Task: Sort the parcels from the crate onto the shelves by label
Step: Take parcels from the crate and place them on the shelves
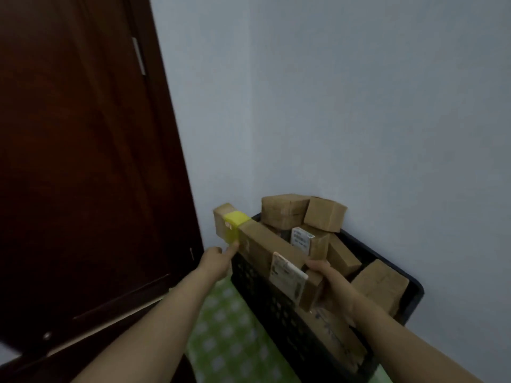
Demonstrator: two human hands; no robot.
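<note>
Brown cardboard forms the long parcel (260, 241), which is held slantwise above the 9 o'clock rim of the black crate (276, 308). Print on its white label (287, 275) is blurred beyond reading, and its underside is hidden. Its far end, ringed by a yellow band (235, 222), is pushed past the rim toward the door (83, 161), with a strip of wall (215, 134) left between. The near end is clasped by the curled fingers of the right hand (329, 277); the band is touched by the outstretched fingers of the left hand (217, 261). Other parcels (284, 210) are piled at 12 o'clock.
</note>
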